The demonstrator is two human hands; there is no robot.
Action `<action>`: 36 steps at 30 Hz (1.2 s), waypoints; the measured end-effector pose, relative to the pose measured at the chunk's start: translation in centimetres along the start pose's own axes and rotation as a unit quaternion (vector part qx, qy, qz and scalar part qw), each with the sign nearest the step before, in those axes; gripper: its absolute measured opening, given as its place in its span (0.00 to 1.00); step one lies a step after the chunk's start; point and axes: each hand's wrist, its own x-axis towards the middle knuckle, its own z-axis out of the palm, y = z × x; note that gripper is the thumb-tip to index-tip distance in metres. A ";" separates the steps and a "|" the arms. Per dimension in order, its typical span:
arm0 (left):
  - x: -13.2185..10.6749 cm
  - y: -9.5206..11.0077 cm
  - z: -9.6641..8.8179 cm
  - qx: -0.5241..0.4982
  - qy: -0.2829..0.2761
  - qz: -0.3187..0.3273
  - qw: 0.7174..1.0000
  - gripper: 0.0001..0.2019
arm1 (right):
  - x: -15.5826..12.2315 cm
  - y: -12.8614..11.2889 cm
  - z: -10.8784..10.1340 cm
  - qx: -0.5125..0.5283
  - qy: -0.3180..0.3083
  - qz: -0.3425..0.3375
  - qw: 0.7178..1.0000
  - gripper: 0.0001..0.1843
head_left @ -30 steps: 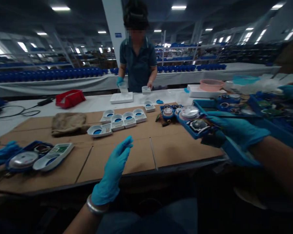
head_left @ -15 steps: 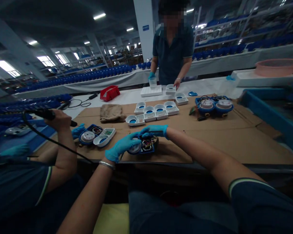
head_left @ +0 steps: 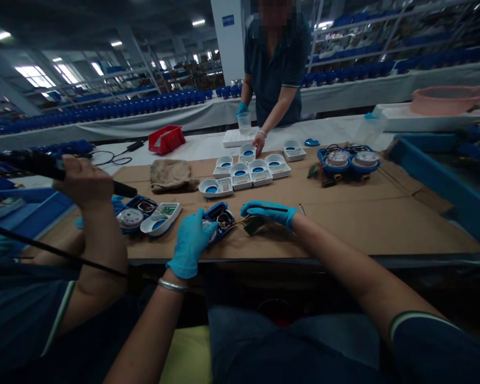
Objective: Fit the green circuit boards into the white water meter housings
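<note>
My left hand (head_left: 190,242), in a blue glove, grips the near left side of a blue water meter (head_left: 223,217). The meter is turned at an angle on the cardboard, with wires and a dark compartment showing; my fingers partly hide its round dial. To its right, my gloved right hand (head_left: 270,212) has a thin dark stick-like tool (head_left: 278,208) lying along it. Just below those fingers is a small green circuit board (head_left: 254,225), joined to the meter by thin wires. Whether my fingertips touch the board or the wires, I cannot tell.
White covers (head_left: 240,176) with blue rings stand ahead, beside a brown cloth (head_left: 172,175). On the left, a co-worker's hand holds a black corded tool (head_left: 44,164) near another meter (head_left: 130,217). Two meters (head_left: 350,160) and a blue bin (head_left: 436,186) are right.
My right hand has moved right, away from the meter, and the circuit board now shows beside it. The meter has turned under my left hand. The co-worker opposite has moved a white cover left.
</note>
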 end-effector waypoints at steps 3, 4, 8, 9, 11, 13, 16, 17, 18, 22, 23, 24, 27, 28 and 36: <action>-0.3 -0.2 -0.2 0.065 0.012 -0.041 0.997 0.31 | -0.2 0.1 1.1 0.028 -0.006 0.001 1.000 0.17; -0.4 0.0 -0.2 0.072 0.016 -0.049 0.996 0.32 | -0.4 0.3 1.4 0.046 -0.010 0.007 0.999 0.19; -0.6 2.4 -0.3 0.090 0.082 -0.010 0.992 0.32 | -0.9 0.9 2.2 0.142 -0.001 0.030 0.989 0.23; -0.5 3.4 -0.2 0.089 0.095 0.032 0.991 0.32 | -1.0 0.9 2.3 0.153 0.011 0.025 0.988 0.22; -0.2 5.2 0.2 0.077 0.090 0.131 0.984 0.31 | -1.0 0.8 2.2 0.152 0.039 0.002 0.988 0.18; 0.4 6.4 0.9 0.065 0.056 0.202 0.976 0.31 | -0.9 0.4 2.0 0.129 0.063 -0.018 0.989 0.16; 1.4 7.0 1.9 0.074 -0.010 0.230 0.970 0.20 | -0.6 -0.2 1.7 0.044 0.104 -0.046 0.993 0.12; 1.6 6.9 2.2 0.081 -0.028 0.227 0.970 0.15 | -0.6 -0.4 1.7 0.013 0.123 -0.060 0.991 0.12; 1.7 6.7 2.4 0.087 -0.036 0.222 0.970 0.14 | -0.6 -0.6 1.7 -0.012 0.147 -0.077 0.986 0.12; 0.9 5.6 3.4 0.099 0.043 0.190 0.976 0.19 | -1.0 -1.3 2.7 0.035 0.279 -0.060 0.958 0.19; 0.6 5.4 3.8 0.102 0.066 0.183 0.976 0.19 | -1.1 -1.4 3.2 0.082 0.295 -0.023 0.952 0.20; 0.2 5.2 4.2 0.104 0.082 0.178 0.975 0.20 | -1.3 -1.5 3.7 0.131 0.299 0.015 0.945 0.20; -0.7 4.9 5.4 0.099 0.093 0.182 0.974 0.22 | -1.6 -1.7 5.2 0.202 0.283 0.051 0.936 0.18; -0.9 4.9 5.8 0.094 0.093 0.186 0.974 0.22 | -1.7 -1.8 5.6 0.196 0.291 0.031 0.936 0.18; -1.6 4.7 6.4 0.027 0.071 0.189 0.979 0.21 | -1.5 -1.7 5.7 0.108 0.287 -0.064 0.950 0.13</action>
